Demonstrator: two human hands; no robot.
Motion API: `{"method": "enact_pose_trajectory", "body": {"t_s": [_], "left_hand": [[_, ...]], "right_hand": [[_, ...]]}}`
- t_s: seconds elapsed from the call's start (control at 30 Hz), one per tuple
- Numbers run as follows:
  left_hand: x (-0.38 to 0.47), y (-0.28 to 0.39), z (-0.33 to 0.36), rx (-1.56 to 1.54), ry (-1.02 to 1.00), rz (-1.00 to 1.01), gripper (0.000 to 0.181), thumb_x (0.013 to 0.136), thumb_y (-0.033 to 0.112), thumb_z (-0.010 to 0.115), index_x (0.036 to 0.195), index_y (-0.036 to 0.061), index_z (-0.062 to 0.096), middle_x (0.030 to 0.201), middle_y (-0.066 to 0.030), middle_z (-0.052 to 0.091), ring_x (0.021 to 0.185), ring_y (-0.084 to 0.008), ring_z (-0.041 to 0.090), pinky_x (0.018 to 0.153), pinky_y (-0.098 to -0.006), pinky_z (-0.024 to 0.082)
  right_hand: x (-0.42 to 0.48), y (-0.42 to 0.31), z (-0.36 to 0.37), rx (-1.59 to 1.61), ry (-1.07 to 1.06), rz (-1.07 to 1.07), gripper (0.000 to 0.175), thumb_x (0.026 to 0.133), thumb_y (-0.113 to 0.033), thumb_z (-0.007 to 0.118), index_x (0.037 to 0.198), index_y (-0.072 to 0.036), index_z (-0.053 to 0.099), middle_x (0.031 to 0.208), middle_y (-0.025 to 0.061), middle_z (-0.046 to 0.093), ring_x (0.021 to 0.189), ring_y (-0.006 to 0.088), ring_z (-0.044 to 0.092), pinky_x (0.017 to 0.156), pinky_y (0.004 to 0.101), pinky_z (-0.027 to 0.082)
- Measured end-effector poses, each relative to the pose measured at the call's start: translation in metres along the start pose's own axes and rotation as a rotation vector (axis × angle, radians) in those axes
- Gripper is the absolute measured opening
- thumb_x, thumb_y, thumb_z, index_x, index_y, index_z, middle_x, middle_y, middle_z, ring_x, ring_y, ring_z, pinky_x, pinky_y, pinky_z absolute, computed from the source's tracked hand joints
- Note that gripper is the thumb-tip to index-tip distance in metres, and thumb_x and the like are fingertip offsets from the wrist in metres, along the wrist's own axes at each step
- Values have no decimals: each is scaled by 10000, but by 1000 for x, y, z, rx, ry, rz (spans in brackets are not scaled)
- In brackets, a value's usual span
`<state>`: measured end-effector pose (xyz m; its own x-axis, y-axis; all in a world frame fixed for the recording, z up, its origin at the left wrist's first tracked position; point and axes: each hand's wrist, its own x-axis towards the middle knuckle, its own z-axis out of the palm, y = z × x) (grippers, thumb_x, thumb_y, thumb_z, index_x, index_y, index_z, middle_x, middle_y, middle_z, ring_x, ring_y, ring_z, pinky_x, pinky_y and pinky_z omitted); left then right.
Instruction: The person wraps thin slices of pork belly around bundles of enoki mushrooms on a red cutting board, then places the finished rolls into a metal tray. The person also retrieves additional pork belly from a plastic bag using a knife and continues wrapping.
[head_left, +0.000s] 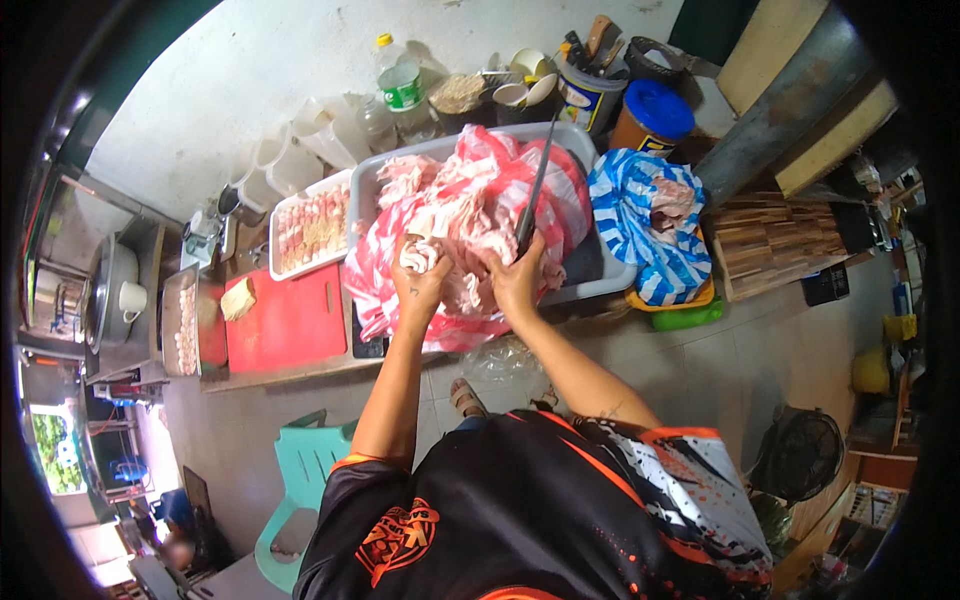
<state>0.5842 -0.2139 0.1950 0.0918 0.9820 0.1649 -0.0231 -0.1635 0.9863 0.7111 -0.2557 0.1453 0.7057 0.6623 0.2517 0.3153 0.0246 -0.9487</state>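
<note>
My left hand is closed around a bunch of pale, folded animal intestine. In my right hand is the black handle of a long knife, its blade pointing up and away from me. The fingertips of that hand also touch the raw offal heaped between my hands. This pink and whitish heap lies on a red-and-white striped plastic bag, spread open in a large grey plastic tub. Whether my right fingers pinch a piece of it is hard to see.
Left of the tub are a white tray of skewered meat, a red cutting board and a metal pan. A blue-striped bag holding meat stands right. Behind are a plastic bottle and a utensil bucket.
</note>
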Motion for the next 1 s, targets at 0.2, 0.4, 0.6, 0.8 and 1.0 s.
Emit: {"method": "enact_pose_trajectory", "body": {"t_s": [0.2, 0.4, 0.6, 0.8, 1.0], "left_hand": [[-39, -13, -10, -263, 237, -80, 298, 725, -12, 672, 954, 25, 485, 852, -21, 562, 764, -119, 537, 708, -261, 450], [-69, -26, 3, -328, 381, -123, 359, 779, 18, 662, 1107, 5, 518, 951, -56, 597, 794, -133, 586, 694, -266, 482], [-75, -27, -11, -364, 485, -241, 280, 788, 50, 665, 1035, -16, 553, 890, -58, 609, 707, -121, 585, 584, -250, 472], [-107, 10, -34, -345, 443, -68, 272, 784, 60, 680, 1008, 24, 529, 935, -52, 588, 849, -116, 570, 720, -267, 473], [-100, 65, -62, -551, 395, 23, 317, 830, -1, 602, 1129, 12, 495, 1009, -88, 608, 898, -149, 609, 791, -300, 511]], "right_hand": [[2, -1, 0, 24, -31, 57, 803, 662, -217, 800, 1270, 7, 325, 1141, 222, 468, 1049, 362, 462, 899, 423, 365], [-1, 7, -3, 86, -79, 27, 813, 669, -195, 793, 1292, -4, 305, 1153, 194, 474, 1064, 326, 475, 900, 406, 376], [5, 14, -10, 233, -250, 216, 802, 701, -165, 778, 1302, -20, 267, 1108, 145, 468, 977, 242, 453, 827, 341, 361], [9, 11, -18, 450, -363, 284, 760, 741, -103, 754, 1288, -54, 230, 849, 50, 497, 637, 97, 449, 504, 225, 382], [9, -10, -27, 589, -426, 409, 696, 764, -104, 733, 1259, -69, 246, 679, 12, 547, 438, 56, 461, 350, 186, 336]]}}
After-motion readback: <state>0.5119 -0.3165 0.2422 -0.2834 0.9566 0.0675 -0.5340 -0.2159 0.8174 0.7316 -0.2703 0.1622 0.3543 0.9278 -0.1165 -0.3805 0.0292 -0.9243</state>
